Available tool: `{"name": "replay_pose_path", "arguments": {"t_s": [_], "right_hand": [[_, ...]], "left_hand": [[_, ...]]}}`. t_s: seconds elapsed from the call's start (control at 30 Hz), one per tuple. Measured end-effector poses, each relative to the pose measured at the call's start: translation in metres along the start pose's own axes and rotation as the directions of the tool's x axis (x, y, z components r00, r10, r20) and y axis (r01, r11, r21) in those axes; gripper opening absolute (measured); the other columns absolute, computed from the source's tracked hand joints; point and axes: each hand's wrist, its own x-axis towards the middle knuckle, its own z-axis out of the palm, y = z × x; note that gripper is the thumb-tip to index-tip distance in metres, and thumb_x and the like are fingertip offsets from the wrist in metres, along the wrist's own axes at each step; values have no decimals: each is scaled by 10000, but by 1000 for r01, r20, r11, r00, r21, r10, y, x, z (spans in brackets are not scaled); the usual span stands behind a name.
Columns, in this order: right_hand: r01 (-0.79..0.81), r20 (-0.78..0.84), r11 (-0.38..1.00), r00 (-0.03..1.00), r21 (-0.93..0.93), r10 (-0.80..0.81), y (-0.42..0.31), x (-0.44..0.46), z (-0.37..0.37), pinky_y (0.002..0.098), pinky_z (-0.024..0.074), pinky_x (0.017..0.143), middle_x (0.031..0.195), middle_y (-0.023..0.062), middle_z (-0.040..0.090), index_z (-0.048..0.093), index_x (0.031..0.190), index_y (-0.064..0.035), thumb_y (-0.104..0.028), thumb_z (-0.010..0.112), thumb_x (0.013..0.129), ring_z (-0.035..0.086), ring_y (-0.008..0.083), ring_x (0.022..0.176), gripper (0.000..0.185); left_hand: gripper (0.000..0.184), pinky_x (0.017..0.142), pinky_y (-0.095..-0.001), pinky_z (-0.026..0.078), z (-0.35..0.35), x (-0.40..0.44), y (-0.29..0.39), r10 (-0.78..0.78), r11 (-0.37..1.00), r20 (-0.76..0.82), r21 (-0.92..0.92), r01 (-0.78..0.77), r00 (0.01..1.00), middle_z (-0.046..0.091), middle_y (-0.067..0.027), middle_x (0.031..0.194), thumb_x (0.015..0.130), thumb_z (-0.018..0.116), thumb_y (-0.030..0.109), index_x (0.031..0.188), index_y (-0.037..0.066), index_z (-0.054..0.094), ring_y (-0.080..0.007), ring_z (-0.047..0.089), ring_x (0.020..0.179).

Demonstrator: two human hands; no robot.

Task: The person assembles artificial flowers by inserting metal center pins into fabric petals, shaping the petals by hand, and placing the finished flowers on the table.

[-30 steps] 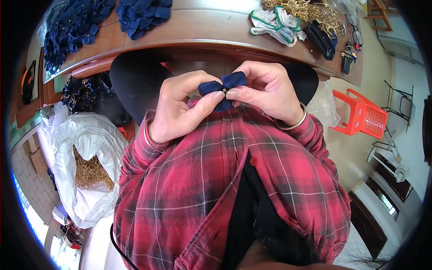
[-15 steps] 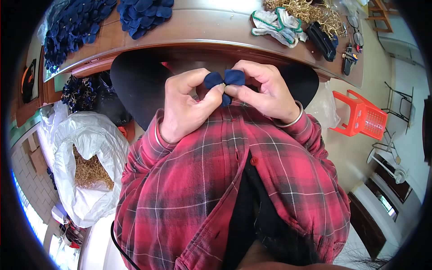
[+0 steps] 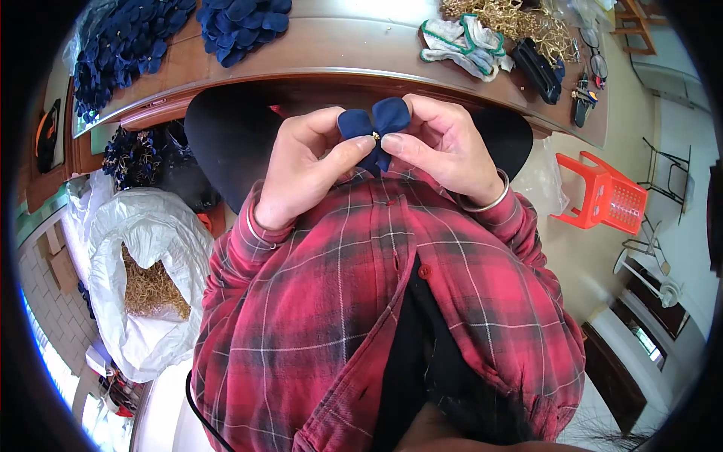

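A dark blue fabric flower [image 3: 392,114] with a small gold centre is held up between my two hands, in front of my chest and just short of the table edge. My left hand [image 3: 305,162] pinches its left petals, thumb near the centre. On the other side my right hand [image 3: 444,151] grips the right petals between thumb and fingers. Both thumb tips lie close to the gold centre from either side. The fingers behind the petals are partly hidden.
On the table [image 3: 354,49] lie blue flower piles [image 3: 242,26], a green-edged glove [image 3: 463,45], gold stems [image 3: 527,22], a black case [image 3: 537,69] and pliers [image 3: 584,102]. A white sack [image 3: 173,218] of gold pieces stands left, a red stool [image 3: 602,192] right.
The thumbs have drawn slightly apart, so the flower's gold centre shows more. The petals are spread wider and my left hand has shifted a little.
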Motion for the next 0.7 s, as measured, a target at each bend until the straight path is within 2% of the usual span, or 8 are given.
{"name": "replay_pose_path", "arguments": {"t_s": [0.17,0.3,0.5,0.63,0.67,0.7], "right_hand": [[17,3,997,1000,-76,-17,0,1,-2,172,416,581,755,-4,617,639,899,-35,-67,677,906,517,49,620,50],[-99,2,979,995,177,101,-9,3,7,167,410,572,747,-8,615,636,884,-34,-67,677,903,514,46,616,56],[-83,-34,986,995,146,89,-1,4,6,165,402,558,711,-15,598,632,852,-43,-36,665,868,511,47,610,38],[-63,-95,996,993,68,69,8,4,6,180,394,550,674,-21,583,624,800,-45,-19,655,814,491,62,593,42],[-61,-94,996,993,68,68,10,4,7,180,394,550,674,-21,583,624,800,-45,-19,655,814,491,62,593,42],[-34,-125,999,992,-12,33,10,4,9,185,391,549,667,-22,580,620,789,-42,-18,655,802,482,65,591,44]], "left_hand": [[66,587,-187,409,-1,0,1,-58,997,6,-46,58,998,647,-27,762,879,667,37,930,5,694,-72,507,632],[77,584,-185,404,-1,2,1,-123,982,33,-140,127,992,651,-27,765,875,663,37,937,6,698,-71,505,630],[47,574,-179,374,6,3,1,-83,990,-27,-114,79,996,619,-15,726,859,647,28,884,8,682,-65,472,613],[22,564,-180,342,8,2,-10,69,989,-68,133,-59,995,566,7,681,834,633,19,817,15,647,-63,427,599],[22,564,-180,342,8,2,-11,71,989,-68,134,-61,995,566,7,681,834,633,19,817,15,647,-63,427,599],[21,562,-181,337,9,1,-11,47,993,-78,108,-38,996,556,12,675,828,632,17,807,18,639,-63,419,598]]}}
